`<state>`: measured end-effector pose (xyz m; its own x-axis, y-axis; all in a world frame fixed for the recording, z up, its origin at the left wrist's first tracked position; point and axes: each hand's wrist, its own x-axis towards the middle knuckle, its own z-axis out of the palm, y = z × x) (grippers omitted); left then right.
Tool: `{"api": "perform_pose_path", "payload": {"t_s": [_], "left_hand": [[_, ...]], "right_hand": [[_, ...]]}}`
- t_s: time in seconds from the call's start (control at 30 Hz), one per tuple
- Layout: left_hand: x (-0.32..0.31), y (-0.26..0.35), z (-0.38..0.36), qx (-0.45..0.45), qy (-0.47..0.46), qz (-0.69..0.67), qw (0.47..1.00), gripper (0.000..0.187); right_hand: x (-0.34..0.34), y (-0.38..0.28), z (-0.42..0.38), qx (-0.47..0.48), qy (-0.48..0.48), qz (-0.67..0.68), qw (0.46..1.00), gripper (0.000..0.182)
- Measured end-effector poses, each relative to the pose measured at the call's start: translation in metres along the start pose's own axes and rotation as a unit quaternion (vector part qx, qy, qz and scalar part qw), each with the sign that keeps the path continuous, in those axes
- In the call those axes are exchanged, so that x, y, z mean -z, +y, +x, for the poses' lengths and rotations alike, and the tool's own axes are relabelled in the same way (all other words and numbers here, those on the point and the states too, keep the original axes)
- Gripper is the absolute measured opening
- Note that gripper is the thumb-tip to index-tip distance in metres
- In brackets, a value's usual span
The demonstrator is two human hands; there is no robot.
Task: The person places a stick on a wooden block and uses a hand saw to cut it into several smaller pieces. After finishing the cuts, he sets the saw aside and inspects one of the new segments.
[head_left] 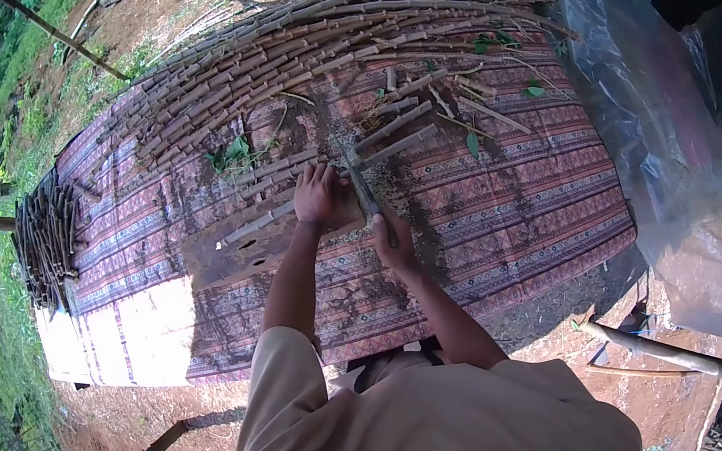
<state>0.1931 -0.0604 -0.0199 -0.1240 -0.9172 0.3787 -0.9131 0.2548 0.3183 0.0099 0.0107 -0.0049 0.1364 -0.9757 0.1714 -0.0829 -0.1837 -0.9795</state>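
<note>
While the left hand (319, 196) presses a long stick (330, 185) down onto a dark wooden board (236, 251), the right hand (392, 241) has its grip clamped on the handle of a knife (363, 189), whose blade stands over the stick just beside the left fingers. The left grip is curled over the stick, pinning rather than lifting it. Board and stick lie on a bench covered with a patterned cloth (519, 199). Judging by the layout, much is already cut: a wide row of short stem pieces (321, 41) fills the far side of the cloth, and a dark bundle (43, 236) lies at the left end. Only a few loose sticks (400, 118) and leaf scraps lie near the board, so little seems left.
</note>
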Motion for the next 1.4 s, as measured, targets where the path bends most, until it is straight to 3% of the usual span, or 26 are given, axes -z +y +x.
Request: {"api": "perform_pose_path", "payload": {"t_s": [0.1, 0.4, 0.5, 0.6, 0.7, 0.8, 0.9, 1.07, 1.2, 1.3, 1.33, 1.4], "left_hand": [[-0.007, -0.005, -0.001, -0.010, 0.000, 0.014, 1.000, 0.023], [-0.010, -0.006, -0.003, -0.017, -0.006, 0.015, 1.000, 0.025], [-0.007, -0.006, -0.005, -0.038, -0.002, 0.028, 0.999, 0.025], [-0.005, -0.001, -0.003, -0.038, -0.009, 0.035, 0.999, 0.024], [-0.004, -0.004, 0.000, -0.004, -0.014, 0.020, 1.000, 0.023], [-0.006, -0.006, -0.001, -0.011, -0.003, 0.016, 1.000, 0.024], [-0.005, -0.008, 0.000, -0.021, -0.006, 0.021, 1.000, 0.025], [-0.005, -0.005, -0.002, -0.007, -0.005, 0.018, 1.000, 0.027], [-0.009, -0.008, -0.003, -0.022, 0.002, 0.020, 1.000, 0.028], [-0.009, -0.009, -0.002, -0.030, 0.011, 0.012, 0.999, 0.027], [-0.008, -0.007, -0.002, -0.029, 0.016, 0.008, 0.999, 0.026], [-0.006, -0.006, -0.002, -0.014, 0.000, 0.010, 1.000, 0.025]], "right_hand": [[0.013, -0.006, -0.047, -0.044, -0.012, -0.022, 0.999, 0.030], [0.003, 0.004, 0.003, 0.008, -0.007, 0.002, 1.000, 0.025], [0.002, 0.007, -0.030, -0.050, 0.002, 0.072, 0.996, 0.024], [-0.011, 0.014, -0.012, -0.041, 0.047, 0.027, 0.998, 0.023], [-0.001, 0.009, -0.004, -0.004, 0.018, 0.010, 1.000, 0.022], [0.013, 0.003, -0.038, -0.056, -0.009, 0.005, 0.998, 0.024], [0.019, -0.009, -0.047, -0.004, -0.007, -0.011, 1.000, 0.026], [0.004, 0.025, -0.005, 0.004, -0.015, -0.046, 0.999, 0.029], [0.016, -0.010, -0.055, -0.060, 0.006, 0.011, 0.998, 0.028], [0.018, -0.003, -0.043, -0.018, 0.001, -0.010, 1.000, 0.028], [0.007, 0.006, -0.025, 0.013, 0.046, -0.028, 0.998, 0.029], [0.008, 0.011, -0.009, -0.014, 0.005, -0.018, 1.000, 0.030]]}}
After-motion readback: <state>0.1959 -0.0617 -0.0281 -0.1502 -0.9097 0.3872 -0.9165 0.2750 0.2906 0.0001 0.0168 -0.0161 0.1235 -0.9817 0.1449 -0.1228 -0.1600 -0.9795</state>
